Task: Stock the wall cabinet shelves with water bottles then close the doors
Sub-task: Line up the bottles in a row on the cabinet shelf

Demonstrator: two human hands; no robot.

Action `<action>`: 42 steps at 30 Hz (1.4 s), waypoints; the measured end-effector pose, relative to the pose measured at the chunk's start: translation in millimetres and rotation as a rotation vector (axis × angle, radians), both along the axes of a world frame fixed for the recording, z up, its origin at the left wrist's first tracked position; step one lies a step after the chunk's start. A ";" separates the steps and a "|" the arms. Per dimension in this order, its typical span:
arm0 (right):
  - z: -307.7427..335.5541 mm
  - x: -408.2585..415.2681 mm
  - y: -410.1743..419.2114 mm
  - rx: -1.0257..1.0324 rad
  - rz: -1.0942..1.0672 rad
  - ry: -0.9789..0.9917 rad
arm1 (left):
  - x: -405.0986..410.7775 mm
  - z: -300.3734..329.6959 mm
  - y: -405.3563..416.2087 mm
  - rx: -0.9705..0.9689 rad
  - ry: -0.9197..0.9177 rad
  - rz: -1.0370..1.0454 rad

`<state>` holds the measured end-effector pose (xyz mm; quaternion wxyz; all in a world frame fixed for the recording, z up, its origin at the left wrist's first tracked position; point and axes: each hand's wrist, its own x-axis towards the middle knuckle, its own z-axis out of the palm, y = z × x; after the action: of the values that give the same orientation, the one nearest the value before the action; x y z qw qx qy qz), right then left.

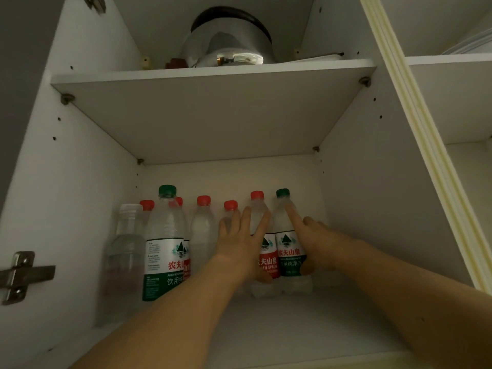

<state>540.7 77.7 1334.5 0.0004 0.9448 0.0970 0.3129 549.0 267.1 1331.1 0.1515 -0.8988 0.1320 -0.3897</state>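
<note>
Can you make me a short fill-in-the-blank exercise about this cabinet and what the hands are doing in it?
1. The right hand holds a bottle with a ___ cap.
2. The left hand rests against a bottle with a ___ cap.
3. The metal pot stands on the ___ shelf.

Missing words: green; red; upper

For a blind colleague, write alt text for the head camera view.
Both hands press plastic water bottles on the white cabinet's lower shelf: left hand on a red-capped bottle, right hand on a green-capped bottle.
</note>
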 end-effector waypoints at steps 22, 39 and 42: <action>-5.3 -47.0 20.5 -0.028 -0.033 -0.114 | -66.5 -3.4 12.0 -0.148 -0.320 -0.289; -31.4 -124.0 63.5 0.149 0.246 0.048 | -89.6 -26.0 113.7 -1.163 0.212 -0.230; -32.4 -132.0 53.2 0.315 0.306 0.097 | -95.1 -20.5 109.5 -1.130 0.378 -0.410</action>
<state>408.7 130.9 1302.0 -0.1994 0.9214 0.1890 0.2747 453.9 376.6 1310.6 -0.4505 -0.8497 0.1000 -0.2549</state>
